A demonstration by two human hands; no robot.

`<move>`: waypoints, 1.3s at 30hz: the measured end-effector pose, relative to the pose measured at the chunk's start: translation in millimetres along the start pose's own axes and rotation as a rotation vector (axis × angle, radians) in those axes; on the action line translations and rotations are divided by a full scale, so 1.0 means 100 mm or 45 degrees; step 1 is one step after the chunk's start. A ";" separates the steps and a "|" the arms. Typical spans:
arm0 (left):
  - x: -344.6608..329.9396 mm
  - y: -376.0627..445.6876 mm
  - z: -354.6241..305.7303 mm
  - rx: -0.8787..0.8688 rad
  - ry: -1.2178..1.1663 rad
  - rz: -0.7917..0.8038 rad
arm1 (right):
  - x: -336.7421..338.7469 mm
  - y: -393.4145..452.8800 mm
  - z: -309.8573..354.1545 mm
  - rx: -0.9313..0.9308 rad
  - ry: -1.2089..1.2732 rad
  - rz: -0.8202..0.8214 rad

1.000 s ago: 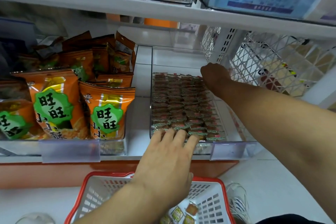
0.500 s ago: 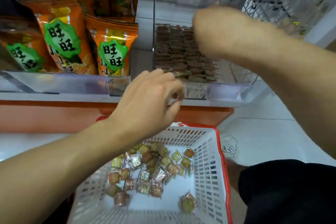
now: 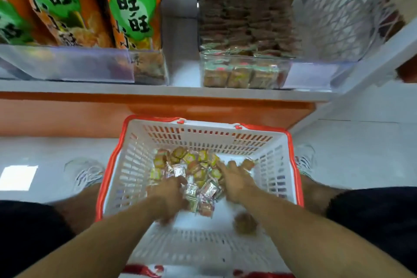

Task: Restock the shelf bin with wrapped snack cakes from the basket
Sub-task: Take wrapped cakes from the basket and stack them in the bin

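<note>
A white basket with a red rim [image 3: 112, 165] stands on the floor between my feet. A pile of wrapped snack cakes [image 3: 194, 166] lies in it, and one lone cake [image 3: 244, 223] sits nearer to me. My left hand [image 3: 168, 196] is down in the pile's left side, blurred, with its fingers bent into the wrappers. My right hand [image 3: 234, 180] rests on the pile's right side with fingers stretched forward over the cakes. Above, the clear shelf bin [image 3: 246, 74] holds rows of the same cakes.
Orange snack bags [image 3: 133, 11] stand in a clear bin to the left of the cake bin. A white wire rack [image 3: 338, 18] is at the right. The shelf's white front edge [image 3: 158, 90] runs above an orange base panel. My shoes [image 3: 83, 172] flank the basket.
Both hands have come down from the shelf bin into the basket. My view has tipped downward, so the basket now fills the middle.
</note>
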State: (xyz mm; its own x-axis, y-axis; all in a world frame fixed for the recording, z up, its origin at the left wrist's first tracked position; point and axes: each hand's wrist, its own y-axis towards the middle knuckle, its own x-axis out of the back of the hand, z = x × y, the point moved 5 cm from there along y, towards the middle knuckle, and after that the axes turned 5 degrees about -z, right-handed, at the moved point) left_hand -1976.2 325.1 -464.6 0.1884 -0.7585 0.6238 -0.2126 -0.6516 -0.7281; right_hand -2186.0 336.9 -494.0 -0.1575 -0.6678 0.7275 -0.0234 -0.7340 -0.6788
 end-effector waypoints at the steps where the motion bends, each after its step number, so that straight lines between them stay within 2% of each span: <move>1: -0.16 0.07 0.04 0.008 -0.002 -0.003 | -0.20 0.03 -0.05 0.013 -0.006 -0.008; 4: -0.52 0.24 0.04 -0.005 -0.103 -0.033 | -0.50 0.18 -0.09 0.052 0.026 -0.057; 10: -0.83 0.45 -0.04 -0.019 0.263 -0.062 | -0.55 0.38 0.08 0.147 -0.036 -0.236; 15: -0.83 0.56 -0.14 -0.084 0.400 -0.200 | -0.64 0.25 0.09 0.307 0.109 -0.276; 20: -0.85 0.63 -0.09 -0.125 0.429 -0.237 | -0.68 0.17 0.12 0.168 0.278 -0.334; 22: -0.88 0.66 -0.06 -0.076 0.367 -0.203 | -0.69 0.20 0.12 0.120 0.338 -0.255; 26: -0.91 0.69 -0.02 0.150 0.063 0.019 | -0.65 0.24 0.15 0.114 0.466 -0.072; 30: -0.83 0.64 -0.01 0.245 0.032 0.134 | -0.54 0.27 0.17 0.087 0.632 0.121; 33: -0.78 0.56 0.02 0.322 -0.273 0.187 | -0.41 0.19 0.13 -0.004 0.751 0.310; 35: -0.66 0.48 0.02 0.400 -0.484 0.221 | -0.26 0.07 0.11 -0.056 0.724 0.449; 37: -0.50 0.37 -0.04 0.444 -0.750 0.306 | 0.03 -0.05 0.12 -0.024 0.629 0.520; 39: -0.25 0.24 -0.16 0.379 -0.962 0.430 | 0.43 -0.18 0.17 0.050 0.549 0.548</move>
State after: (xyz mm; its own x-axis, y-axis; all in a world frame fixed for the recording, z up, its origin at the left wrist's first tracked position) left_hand -2001.5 328.1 -493.0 0.7670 -0.6362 0.0836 -0.1327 -0.2847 -0.9494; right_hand -2175.8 319.3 -448.3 -0.5306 -0.8011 0.2768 0.1664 -0.4187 -0.8927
